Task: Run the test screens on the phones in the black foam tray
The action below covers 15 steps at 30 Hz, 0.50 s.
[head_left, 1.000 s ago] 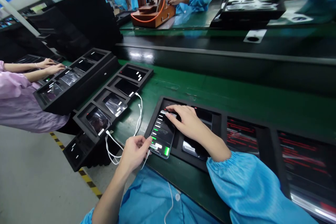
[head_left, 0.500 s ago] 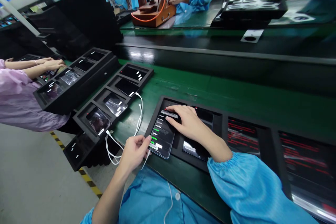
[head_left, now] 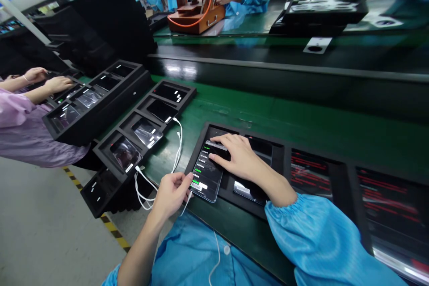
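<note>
A smartphone [head_left: 208,170] lies tilted in the left compartment of a black foam tray [head_left: 284,152], its lower end over the tray's edge. White and green text lines show on its dark screen. My left hand [head_left: 172,192] pinches the phone's lower left corner, thumb on the edge and the other fingers partly hidden. A white cable [head_left: 185,205] hangs by those fingers; whether it is plugged in cannot be seen. My right hand [head_left: 237,154] reaches over the phone's upper part, fingers apart, thumb and index finger at the screen. Beside it lies another phone [head_left: 248,190], partly covered by my forearm.
Phones with red text [head_left: 310,172] lie further right in the tray. To the left stand another phone tray [head_left: 134,116] with white cables [head_left: 177,156] and a stacked tray [head_left: 97,94]. A co-worker's hands [head_left: 58,84] are beyond. A wooden press [head_left: 196,13] stands across the bench.
The list on the phone's screen has shifted downward, with a green line now near the top. My right thumb has moved slightly left. The co-worker's hands at left have moved apart.
</note>
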Each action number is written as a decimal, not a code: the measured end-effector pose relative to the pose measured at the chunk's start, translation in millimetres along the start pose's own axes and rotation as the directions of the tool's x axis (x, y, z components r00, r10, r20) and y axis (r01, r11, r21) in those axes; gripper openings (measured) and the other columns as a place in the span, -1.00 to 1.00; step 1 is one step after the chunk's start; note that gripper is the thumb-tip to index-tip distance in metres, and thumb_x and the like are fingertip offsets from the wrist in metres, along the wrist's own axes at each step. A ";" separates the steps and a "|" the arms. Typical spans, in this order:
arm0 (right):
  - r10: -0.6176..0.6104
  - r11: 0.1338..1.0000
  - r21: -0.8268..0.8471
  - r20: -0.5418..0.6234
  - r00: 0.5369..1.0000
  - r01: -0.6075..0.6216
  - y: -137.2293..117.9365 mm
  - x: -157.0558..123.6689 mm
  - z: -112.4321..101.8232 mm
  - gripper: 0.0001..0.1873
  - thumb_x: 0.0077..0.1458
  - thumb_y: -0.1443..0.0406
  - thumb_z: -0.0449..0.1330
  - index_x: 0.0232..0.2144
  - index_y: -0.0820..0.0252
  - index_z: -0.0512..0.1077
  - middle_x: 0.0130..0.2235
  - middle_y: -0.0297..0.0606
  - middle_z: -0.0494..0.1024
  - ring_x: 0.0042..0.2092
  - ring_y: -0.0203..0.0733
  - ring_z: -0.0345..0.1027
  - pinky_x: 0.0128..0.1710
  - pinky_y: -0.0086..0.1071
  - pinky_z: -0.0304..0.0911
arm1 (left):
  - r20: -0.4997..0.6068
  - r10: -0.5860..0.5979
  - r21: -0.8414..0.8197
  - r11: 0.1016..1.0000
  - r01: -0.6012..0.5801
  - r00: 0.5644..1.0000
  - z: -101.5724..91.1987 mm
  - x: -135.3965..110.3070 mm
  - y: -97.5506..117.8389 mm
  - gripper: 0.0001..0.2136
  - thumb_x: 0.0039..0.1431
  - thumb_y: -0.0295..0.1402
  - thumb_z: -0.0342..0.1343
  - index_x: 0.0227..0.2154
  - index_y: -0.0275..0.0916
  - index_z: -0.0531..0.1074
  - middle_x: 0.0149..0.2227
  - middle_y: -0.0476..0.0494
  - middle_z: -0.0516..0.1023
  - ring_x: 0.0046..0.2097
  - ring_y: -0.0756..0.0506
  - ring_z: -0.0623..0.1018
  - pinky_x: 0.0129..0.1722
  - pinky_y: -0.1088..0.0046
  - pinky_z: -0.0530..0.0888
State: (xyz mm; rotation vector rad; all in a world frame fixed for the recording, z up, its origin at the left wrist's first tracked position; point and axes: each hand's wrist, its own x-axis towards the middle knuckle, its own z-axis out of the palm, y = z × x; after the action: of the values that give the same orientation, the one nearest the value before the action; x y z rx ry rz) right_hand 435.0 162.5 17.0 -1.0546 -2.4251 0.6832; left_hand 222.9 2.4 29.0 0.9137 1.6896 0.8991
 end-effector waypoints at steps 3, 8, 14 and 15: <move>0.005 1.000 0.014 -0.019 1.000 -0.004 0.3 0.7 -0.4 -0.58 0.43 0.03 0.14 0.20 0.03 0.51 0.18 -0.08 0.62 0.23 0.18 0.43 0.29 0.11 0.21 | -0.003 0.010 0.004 1.000 -0.010 1.000 0.0 0.0 0.0 -0.38 0.15 0.35 0.21 -0.58 -0.16 0.37 -0.61 -0.07 0.52 -0.57 -0.04 0.46 -0.60 0.48 0.27; -0.005 1.000 -0.008 -0.023 1.000 0.005 0.7 0.8 -0.3 -0.60 0.42 0.09 0.15 0.19 0.05 0.50 0.16 -0.08 0.63 0.20 0.16 0.45 0.27 0.10 0.22 | -0.004 0.012 0.010 1.000 -0.012 1.000 0.0 0.0 -0.8 -0.37 0.14 0.36 0.21 -0.57 -0.16 0.36 -0.60 -0.08 0.54 -0.57 -0.05 0.47 -0.61 0.48 0.28; -0.009 1.000 0.010 -0.044 0.999 0.009 0.2 0.9 0.3 -0.63 0.47 0.10 0.08 0.16 0.04 0.51 0.16 -0.10 0.64 0.21 0.14 0.45 0.28 0.09 0.22 | -0.009 0.013 -0.003 1.000 -0.013 1.000 0.5 0.6 -2.8 -0.38 0.15 0.35 0.20 -0.55 -0.16 0.37 -0.59 -0.09 0.55 -0.57 -0.05 0.49 -0.62 0.49 0.26; -0.009 1.000 0.011 -0.043 0.999 0.009 0.1 1.0 0.2 -0.63 0.47 0.10 0.07 0.16 0.04 0.51 0.15 -0.10 0.64 0.20 0.14 0.46 0.27 0.08 0.22 | -0.010 0.013 -0.004 1.000 -0.013 1.000 0.4 1.0 -3.6 -0.39 0.16 0.35 0.19 -0.55 -0.16 0.38 -0.59 -0.09 0.55 -0.57 -0.06 0.49 -0.62 0.49 0.26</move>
State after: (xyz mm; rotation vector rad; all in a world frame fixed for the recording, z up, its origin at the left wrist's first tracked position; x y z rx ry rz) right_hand 434.3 163.2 16.9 -1.0427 -2.3852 0.6632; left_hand 222.5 1.8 25.4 0.9198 1.6915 0.9172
